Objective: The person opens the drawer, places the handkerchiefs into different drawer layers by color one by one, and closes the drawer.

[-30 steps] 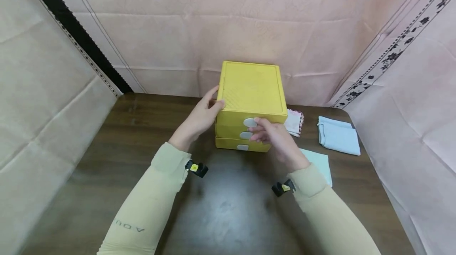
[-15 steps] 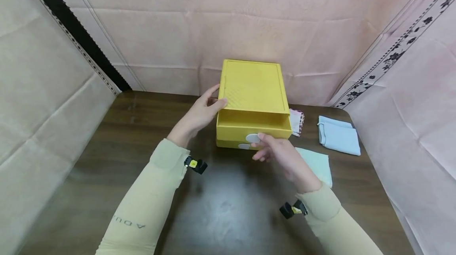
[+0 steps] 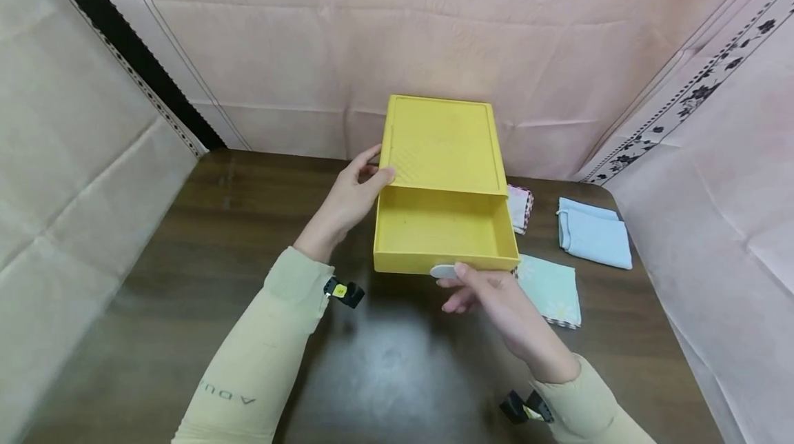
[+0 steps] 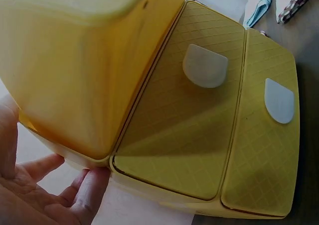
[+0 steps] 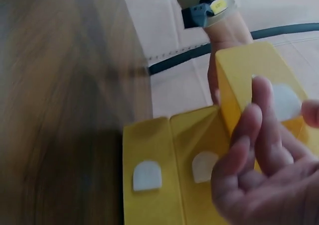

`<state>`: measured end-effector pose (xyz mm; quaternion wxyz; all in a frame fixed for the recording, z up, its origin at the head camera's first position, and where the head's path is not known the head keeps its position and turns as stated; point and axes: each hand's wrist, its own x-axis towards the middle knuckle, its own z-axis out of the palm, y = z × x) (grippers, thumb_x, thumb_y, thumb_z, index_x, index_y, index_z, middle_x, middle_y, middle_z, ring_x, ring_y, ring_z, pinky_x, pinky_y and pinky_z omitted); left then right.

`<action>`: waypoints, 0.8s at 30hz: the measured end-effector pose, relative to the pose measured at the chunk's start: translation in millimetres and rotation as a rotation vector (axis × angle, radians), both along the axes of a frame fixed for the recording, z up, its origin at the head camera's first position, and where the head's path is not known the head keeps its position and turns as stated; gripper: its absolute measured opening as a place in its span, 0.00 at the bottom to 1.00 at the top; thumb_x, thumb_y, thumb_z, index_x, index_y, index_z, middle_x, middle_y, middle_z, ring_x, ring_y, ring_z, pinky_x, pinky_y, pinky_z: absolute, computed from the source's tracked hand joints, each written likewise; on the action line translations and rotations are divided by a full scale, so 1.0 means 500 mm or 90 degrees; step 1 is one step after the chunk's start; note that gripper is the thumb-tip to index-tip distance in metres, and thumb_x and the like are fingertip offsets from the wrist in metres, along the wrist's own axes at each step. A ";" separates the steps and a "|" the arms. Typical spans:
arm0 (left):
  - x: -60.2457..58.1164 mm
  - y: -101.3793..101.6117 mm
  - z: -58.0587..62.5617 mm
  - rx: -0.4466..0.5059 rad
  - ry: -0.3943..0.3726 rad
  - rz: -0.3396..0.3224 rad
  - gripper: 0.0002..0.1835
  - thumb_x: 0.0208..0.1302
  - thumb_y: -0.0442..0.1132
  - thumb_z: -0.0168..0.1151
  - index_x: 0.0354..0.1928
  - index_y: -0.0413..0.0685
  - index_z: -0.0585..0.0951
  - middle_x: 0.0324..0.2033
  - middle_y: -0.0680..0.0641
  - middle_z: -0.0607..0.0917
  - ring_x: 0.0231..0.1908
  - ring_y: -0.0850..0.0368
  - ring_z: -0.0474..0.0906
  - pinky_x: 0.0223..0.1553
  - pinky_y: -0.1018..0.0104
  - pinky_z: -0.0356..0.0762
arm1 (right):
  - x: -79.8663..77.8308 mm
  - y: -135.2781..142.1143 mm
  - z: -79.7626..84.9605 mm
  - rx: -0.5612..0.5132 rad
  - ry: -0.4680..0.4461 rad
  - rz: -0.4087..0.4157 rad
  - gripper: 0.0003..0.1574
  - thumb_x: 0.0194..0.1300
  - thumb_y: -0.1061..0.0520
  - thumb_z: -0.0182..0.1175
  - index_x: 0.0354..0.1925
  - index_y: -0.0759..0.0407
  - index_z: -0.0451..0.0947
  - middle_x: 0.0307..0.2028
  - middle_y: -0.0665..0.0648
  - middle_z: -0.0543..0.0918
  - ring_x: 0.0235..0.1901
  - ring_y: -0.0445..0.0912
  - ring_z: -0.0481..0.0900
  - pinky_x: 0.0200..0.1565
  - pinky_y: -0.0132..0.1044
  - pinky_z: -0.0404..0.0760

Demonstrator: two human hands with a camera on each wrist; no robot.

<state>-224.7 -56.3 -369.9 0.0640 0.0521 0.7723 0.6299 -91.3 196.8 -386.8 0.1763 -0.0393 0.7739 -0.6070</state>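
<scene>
Right fingers (image 3: 473,280) pinch white tab (image 3: 442,271); left fingers (image 3: 375,180), parted, touch yellow cabinet (image 3: 443,144).

brown table (image 3: 391,368) | on it: folded blue cloth (image 3: 595,237), mint cloth (image 3: 550,291) | behind: pink backdrop (image 3: 403,37)

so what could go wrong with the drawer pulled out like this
The open top drawer might come free if pulled further. The yellow cabinet could tip or slide forward if the left hand stops bracing it. The right hand pinches only the white handle, so it might slip.
</scene>
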 end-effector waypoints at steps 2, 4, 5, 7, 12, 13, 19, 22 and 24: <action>-0.002 -0.002 -0.003 0.002 0.000 0.004 0.33 0.64 0.59 0.59 0.70 0.70 0.63 0.54 0.49 0.71 0.53 0.53 0.68 0.54 0.54 0.70 | -0.003 0.011 -0.008 0.016 0.013 0.036 0.28 0.74 0.41 0.49 0.47 0.61 0.84 0.34 0.60 0.87 0.37 0.53 0.82 0.46 0.48 0.77; -0.004 -0.005 -0.008 0.007 -0.003 0.006 0.33 0.63 0.60 0.60 0.70 0.70 0.64 0.55 0.49 0.72 0.53 0.52 0.69 0.54 0.54 0.69 | -0.006 0.029 -0.020 0.038 0.029 0.078 0.25 0.74 0.43 0.48 0.47 0.58 0.84 0.37 0.58 0.87 0.40 0.53 0.82 0.48 0.46 0.77; -0.005 -0.006 -0.012 0.011 -0.006 0.007 0.33 0.63 0.60 0.60 0.70 0.70 0.64 0.55 0.48 0.72 0.53 0.52 0.69 0.54 0.53 0.69 | -0.008 0.040 -0.027 0.051 0.033 0.097 0.24 0.74 0.43 0.48 0.47 0.57 0.84 0.38 0.57 0.86 0.41 0.52 0.82 0.49 0.45 0.77; -0.004 -0.008 -0.019 0.016 -0.018 0.006 0.34 0.62 0.61 0.61 0.69 0.71 0.65 0.55 0.48 0.72 0.53 0.52 0.69 0.54 0.53 0.69 | -0.010 0.065 -0.040 0.076 0.030 0.131 0.22 0.74 0.44 0.49 0.48 0.55 0.83 0.39 0.54 0.86 0.44 0.53 0.82 0.51 0.44 0.76; 0.000 -0.008 -0.035 0.024 -0.032 -0.002 0.34 0.61 0.62 0.60 0.69 0.72 0.64 0.55 0.47 0.71 0.52 0.51 0.69 0.53 0.53 0.69 | -0.023 0.125 -0.066 0.143 0.028 0.169 0.21 0.71 0.44 0.54 0.53 0.53 0.80 0.48 0.51 0.84 0.51 0.53 0.80 0.52 0.42 0.76; 0.000 -0.007 -0.035 0.027 -0.026 -0.002 0.34 0.62 0.62 0.60 0.69 0.72 0.64 0.54 0.47 0.71 0.52 0.51 0.69 0.53 0.53 0.69 | -0.027 0.135 -0.070 0.164 0.040 0.163 0.22 0.70 0.43 0.55 0.55 0.52 0.79 0.50 0.51 0.83 0.52 0.51 0.79 0.52 0.41 0.76; -0.006 0.001 -0.029 0.046 0.007 -0.002 0.34 0.63 0.61 0.60 0.70 0.69 0.64 0.53 0.46 0.70 0.52 0.50 0.69 0.52 0.54 0.69 | -0.053 0.175 -0.089 0.314 0.087 0.067 0.30 0.67 0.36 0.56 0.58 0.53 0.75 0.52 0.55 0.80 0.48 0.49 0.79 0.40 0.41 0.79; -0.010 0.004 -0.028 0.050 0.009 -0.002 0.34 0.63 0.61 0.60 0.70 0.69 0.64 0.53 0.46 0.70 0.51 0.51 0.69 0.51 0.55 0.70 | -0.064 0.185 -0.101 0.383 0.070 0.037 0.38 0.66 0.32 0.54 0.60 0.58 0.72 0.50 0.59 0.80 0.43 0.50 0.81 0.36 0.43 0.79; -0.012 0.004 -0.030 0.048 0.008 -0.002 0.34 0.63 0.62 0.59 0.70 0.70 0.64 0.53 0.47 0.70 0.51 0.51 0.69 0.51 0.55 0.70 | -0.070 0.191 -0.111 0.429 0.066 0.025 0.44 0.65 0.29 0.52 0.62 0.60 0.69 0.48 0.60 0.81 0.44 0.53 0.80 0.39 0.48 0.79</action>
